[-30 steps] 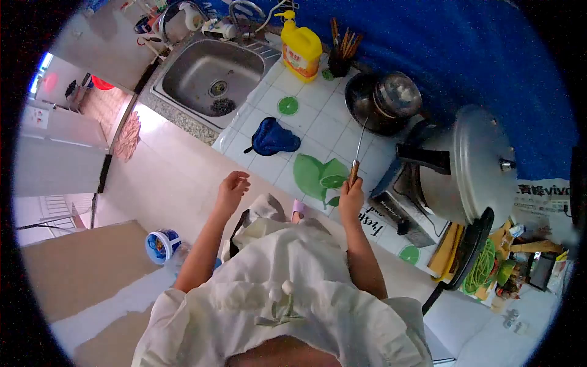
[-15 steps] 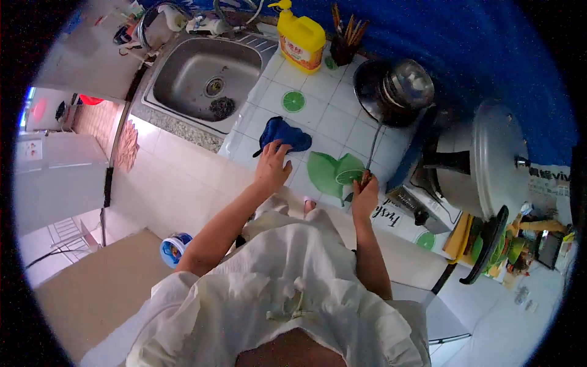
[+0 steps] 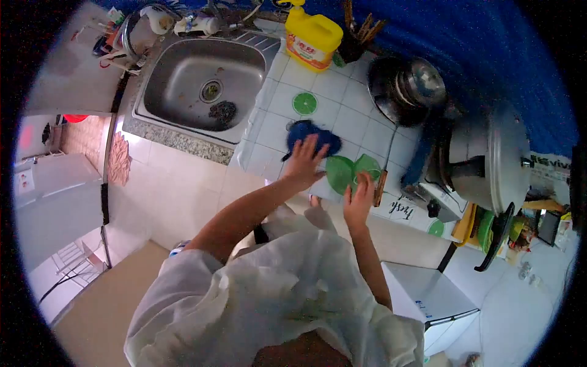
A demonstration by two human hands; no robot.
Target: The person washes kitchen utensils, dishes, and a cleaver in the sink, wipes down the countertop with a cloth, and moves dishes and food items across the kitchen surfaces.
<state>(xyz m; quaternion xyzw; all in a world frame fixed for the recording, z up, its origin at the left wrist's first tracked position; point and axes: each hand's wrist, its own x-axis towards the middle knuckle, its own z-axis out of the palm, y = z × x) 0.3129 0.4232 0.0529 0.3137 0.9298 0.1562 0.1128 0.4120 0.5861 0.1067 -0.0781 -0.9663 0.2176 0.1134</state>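
Note:
On the tiled counter lies a dark blue cloth. My left hand rests on its lower edge with the fingers spread. My right hand is beside the wooden handle of a long metal utensil, fingers apart and holding nothing. That utensil's thin shaft runs up to a dark pan, where stacked metal bowls sit. Printed green leaves show on the counter between my hands.
A steel sink with a dark scrubber is at the upper left. Behind the counter stand a yellow pump bottle and a holder of sticks. A large pressure cooker is at the right.
My left hand has moved forward and right onto the blue cloth. My right hand has let go of the wooden handle. The view has shifted, too.

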